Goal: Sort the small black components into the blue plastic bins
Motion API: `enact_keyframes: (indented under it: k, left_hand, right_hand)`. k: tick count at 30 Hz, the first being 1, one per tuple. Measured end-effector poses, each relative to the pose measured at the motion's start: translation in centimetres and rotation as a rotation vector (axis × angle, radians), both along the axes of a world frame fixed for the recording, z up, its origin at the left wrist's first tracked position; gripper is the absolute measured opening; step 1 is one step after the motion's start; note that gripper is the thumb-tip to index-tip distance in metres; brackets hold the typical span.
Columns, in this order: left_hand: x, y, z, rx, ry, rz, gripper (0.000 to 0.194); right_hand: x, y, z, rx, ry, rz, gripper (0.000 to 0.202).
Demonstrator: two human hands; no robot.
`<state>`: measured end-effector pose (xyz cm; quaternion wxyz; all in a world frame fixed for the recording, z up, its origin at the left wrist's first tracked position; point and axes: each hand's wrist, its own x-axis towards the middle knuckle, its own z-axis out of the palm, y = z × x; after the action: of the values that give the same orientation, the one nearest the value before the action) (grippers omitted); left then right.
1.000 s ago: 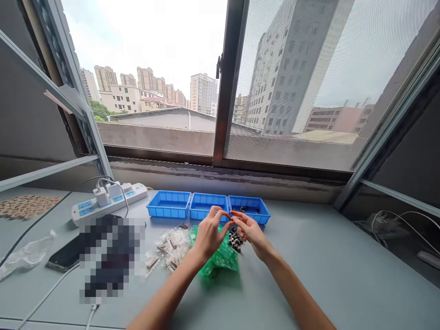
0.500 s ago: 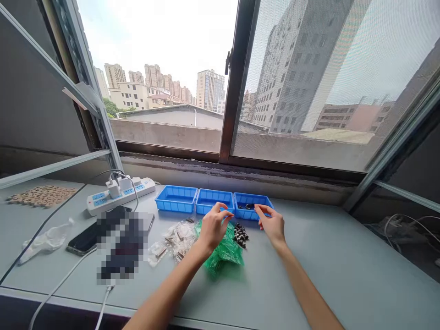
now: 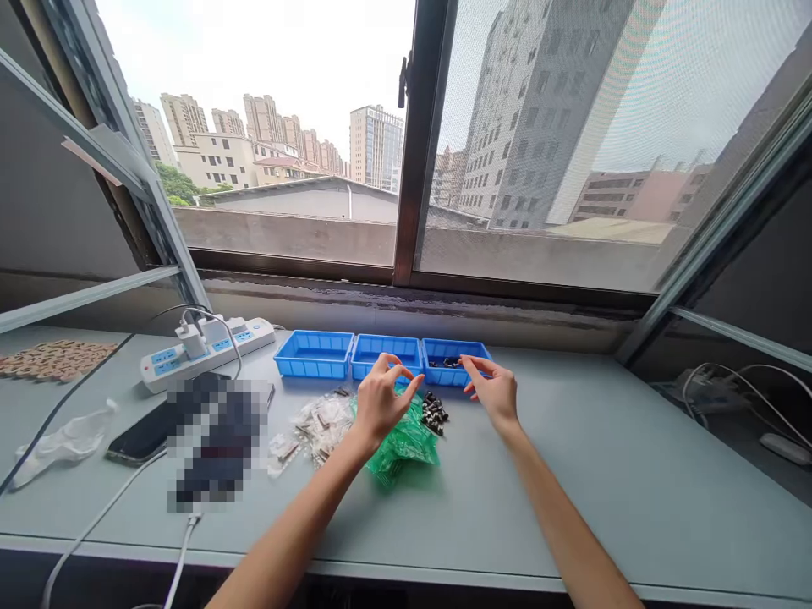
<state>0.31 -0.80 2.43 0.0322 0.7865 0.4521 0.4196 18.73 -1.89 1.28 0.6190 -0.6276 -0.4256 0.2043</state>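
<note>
My left hand point(image 3: 381, 404) hovers over a crumpled green plastic bag point(image 3: 406, 444), thumb and forefinger curved with a gap between them and nothing visible inside. My right hand point(image 3: 493, 391) reaches over the front right of the right-hand blue bin point(image 3: 437, 378), its fingers stretched and slightly apart. Small dark parts point(image 3: 451, 363) lie in that bin beside the fingertips. On the table, right of the green bag, is a pile of small black and silver parts point(image 3: 434, 414). Left of the bag, several clear plastic packets point(image 3: 320, 423) hold small parts.
The middle blue bin point(image 3: 361, 369) and left blue bin point(image 3: 312, 369) stand in the same row below the window. Leftward are a white power strip point(image 3: 209, 348), a black phone point(image 3: 136, 436), a blurred-out device, cables and crumpled clear plastic point(image 3: 63, 444). Small brown pieces point(image 3: 57, 361) lie at far left.
The camera view has shifted, so everything sits a little further left and higher. My left thumb and forefinger have spread wider. My right hand stays at the right bin, its fingers slightly more apart.
</note>
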Motion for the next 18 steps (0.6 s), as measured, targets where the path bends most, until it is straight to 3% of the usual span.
enact_keyframes:
  k: [4, 8, 14, 18]
  left_hand:
    - [0.1, 0.0, 0.2, 0.001, 0.001, 0.007, 0.023]
    - [0.1, -0.1, 0.4, 0.003, -0.012, 0.029, 0.024]
    - [0.1, 0.0, 0.3, 0.003, -0.023, 0.036, 0.020]
    - [0.1, 0.1, 0.3, 0.002, -0.030, 0.029, 0.018]
  right_hand:
    - [-0.3, -0.3, 0.2, -0.043, -0.090, 0.015, 0.045]
    - [-0.5, -0.6, 0.2, -0.103, -0.319, 0.049, 0.034]
    - [-0.4, -0.8, -0.5, -0.139, -0.717, 0.400, 0.018]
    - [-0.5, -0.8, -1.0, -0.159, -0.790, 0.474, 0.018]
